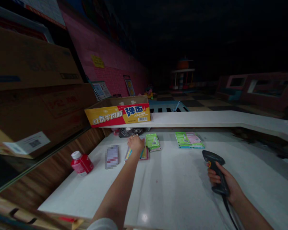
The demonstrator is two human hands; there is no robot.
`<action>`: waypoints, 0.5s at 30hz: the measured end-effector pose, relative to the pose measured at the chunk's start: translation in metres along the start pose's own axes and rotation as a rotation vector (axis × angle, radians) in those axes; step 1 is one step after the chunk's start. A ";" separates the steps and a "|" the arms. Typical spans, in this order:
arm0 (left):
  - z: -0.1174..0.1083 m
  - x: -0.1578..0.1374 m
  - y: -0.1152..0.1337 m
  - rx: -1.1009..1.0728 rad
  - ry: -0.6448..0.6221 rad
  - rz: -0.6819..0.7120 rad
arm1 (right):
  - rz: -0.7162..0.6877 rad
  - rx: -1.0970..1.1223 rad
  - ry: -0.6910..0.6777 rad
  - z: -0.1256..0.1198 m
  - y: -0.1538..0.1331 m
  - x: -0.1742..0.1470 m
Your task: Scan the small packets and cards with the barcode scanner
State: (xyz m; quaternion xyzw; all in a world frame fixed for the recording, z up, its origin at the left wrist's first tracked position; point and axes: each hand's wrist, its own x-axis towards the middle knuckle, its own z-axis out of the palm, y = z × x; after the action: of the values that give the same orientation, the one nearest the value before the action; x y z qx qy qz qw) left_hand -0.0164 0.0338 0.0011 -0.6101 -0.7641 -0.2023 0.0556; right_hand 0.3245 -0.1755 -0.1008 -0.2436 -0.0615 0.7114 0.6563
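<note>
My right hand (220, 182) is wrapped around the grip of a black corded barcode scanner (214, 159), held above the white counter with its head turned to the left. Reaching forward, my left hand (135, 143) has its fingers curled down over a pile of colourful flat packets (146, 156); the fingertips are partly hidden. Right beside that pile lies a small stack of green packets (153, 141). Farther right rests another stack of green and pink packets (188, 140). To the left of my left hand is a blurred-out flat item (112, 156).
A red bottle with a white cap (82, 163) stands at the counter's left. A raised white shelf (206, 118) runs along the back, with an open yellow-and-red noodle carton (118, 113) on it. Large cardboard boxes (36, 105) are stacked at left. A dark plastic bag (132, 132) lies beneath the shelf.
</note>
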 end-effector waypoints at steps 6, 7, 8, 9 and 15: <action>0.003 0.009 -0.025 -0.003 -0.161 -0.083 | -0.006 -0.043 0.005 -0.003 0.001 0.000; 0.004 0.009 -0.026 -0.011 -0.153 -0.095 | -0.005 -0.053 0.002 -0.003 0.001 0.000; 0.005 0.010 -0.026 -0.019 -0.140 -0.110 | -0.007 -0.061 -0.001 -0.003 0.001 0.000; 0.005 0.010 -0.026 -0.026 -0.128 -0.127 | -0.012 -0.067 -0.004 -0.004 0.001 0.000; 0.006 0.017 -0.029 -0.149 -0.141 -0.238 | -0.014 -0.085 -0.019 -0.010 0.000 0.004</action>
State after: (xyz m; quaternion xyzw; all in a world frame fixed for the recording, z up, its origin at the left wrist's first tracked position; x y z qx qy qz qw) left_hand -0.0471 0.0465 -0.0062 -0.5302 -0.8160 -0.2202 -0.0683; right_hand 0.3284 -0.1735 -0.1103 -0.2639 -0.0996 0.7057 0.6499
